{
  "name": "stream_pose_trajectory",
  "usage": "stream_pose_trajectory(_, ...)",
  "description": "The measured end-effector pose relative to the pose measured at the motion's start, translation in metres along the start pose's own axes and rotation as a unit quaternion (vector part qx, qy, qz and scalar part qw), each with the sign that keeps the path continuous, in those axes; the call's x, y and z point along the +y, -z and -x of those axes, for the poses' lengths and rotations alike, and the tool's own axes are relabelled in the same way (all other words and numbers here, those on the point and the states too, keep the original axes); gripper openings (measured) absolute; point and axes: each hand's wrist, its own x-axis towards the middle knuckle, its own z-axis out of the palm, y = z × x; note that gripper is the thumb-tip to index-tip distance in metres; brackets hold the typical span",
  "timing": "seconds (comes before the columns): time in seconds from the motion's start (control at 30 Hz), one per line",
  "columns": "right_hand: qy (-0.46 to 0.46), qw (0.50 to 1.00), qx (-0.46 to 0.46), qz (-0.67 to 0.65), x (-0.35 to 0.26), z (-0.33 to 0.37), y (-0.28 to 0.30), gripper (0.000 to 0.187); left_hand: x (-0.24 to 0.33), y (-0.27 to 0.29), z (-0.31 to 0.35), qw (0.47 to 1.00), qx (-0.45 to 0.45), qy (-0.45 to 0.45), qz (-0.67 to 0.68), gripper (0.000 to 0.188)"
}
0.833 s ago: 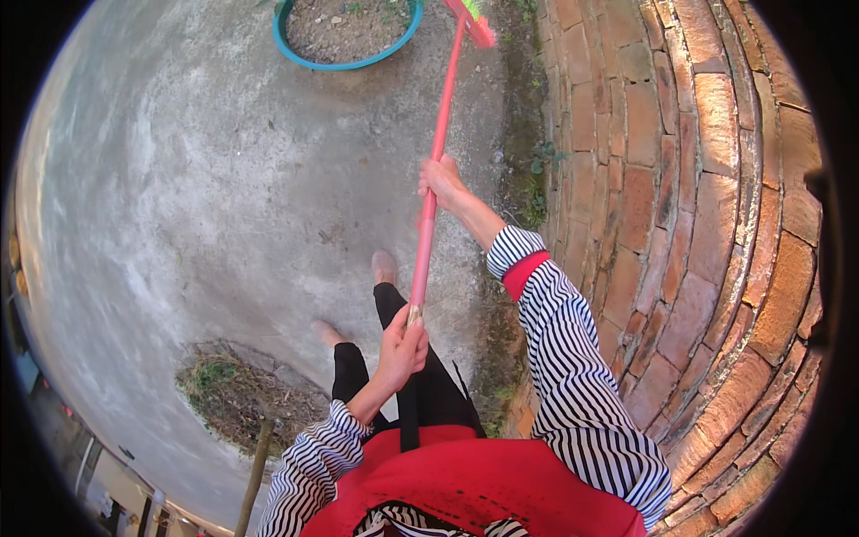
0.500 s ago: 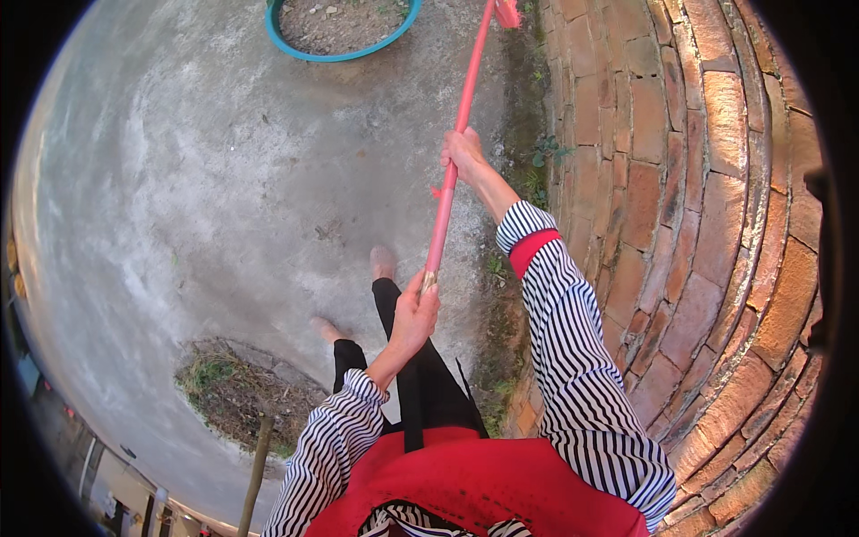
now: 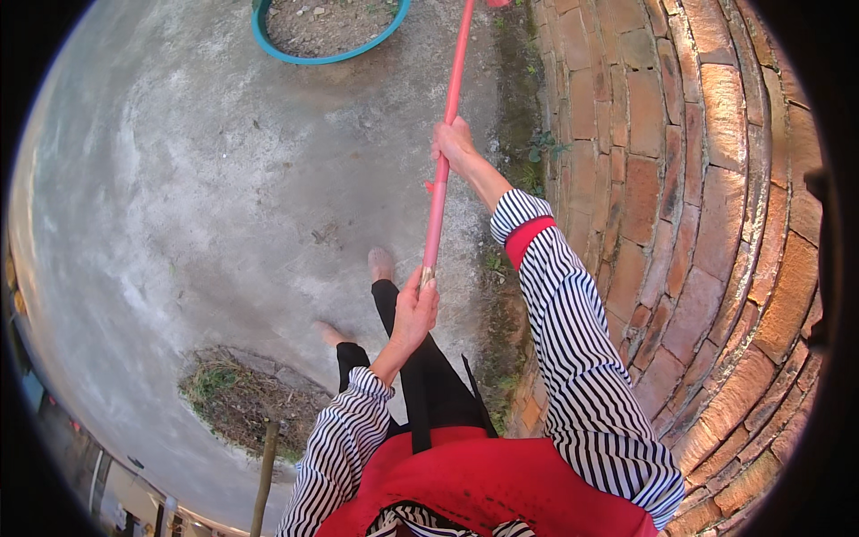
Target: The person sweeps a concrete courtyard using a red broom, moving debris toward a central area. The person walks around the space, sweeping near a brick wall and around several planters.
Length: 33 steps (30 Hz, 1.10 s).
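Observation:
Both my hands are closed around a long pink-red pole (image 3: 438, 201) that slants from my waist toward the top edge. Its lower end shows a bare, light brown patch, and a small red scrap sticks out from its side. My right hand (image 3: 453, 143) grips it farther up, while my left hand (image 3: 414, 311) wraps the end nearest me. At the top edge, a red piece (image 3: 498, 3) shows beside the pole; the tool's far end is cut off, so its kind is hidden.
A blue-rimmed round tub (image 3: 331, 60) of gravelly soil stands ahead on the concrete ground (image 3: 233, 197). A brick wall (image 3: 644, 206) runs along my right, with a weedy strip (image 3: 521, 107) at its foot. Lower left are a planted patch (image 3: 237, 403) and a thin trunk (image 3: 265, 474).
The pole and my right hand have shifted slightly up and left in view, and the red far piece has mostly left the picture. Both hands keep their hold.

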Motion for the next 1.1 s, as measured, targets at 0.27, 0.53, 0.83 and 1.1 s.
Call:
stream_pose_trajectory(0.27,-0.153,0.988,0.018,-0.019,0.035,0.041,-0.023,0.006,0.021,0.012,0.048,0.993,-0.019,0.100,0.051,0.030)
stream_pose_trajectory(0.53,-0.273,0.933,-0.179,-0.149,0.134,0.236,-0.104,0.025,0.030,0.065,0.257,0.966,0.118,0.228,0.011,0.030)
stream_pose_trajectory(0.83,-0.205,0.973,-0.048,-0.090,0.058,0.121,-0.063,0.011,0.062,0.058,0.132,0.990,0.007,0.141,-0.009,0.032)
stream_pose_trajectory(1.1,-0.272,0.961,-0.016,-0.043,0.118,0.207,-0.138,0.009,0.058,0.084,0.231,0.968,0.138,0.206,-0.037,0.029)
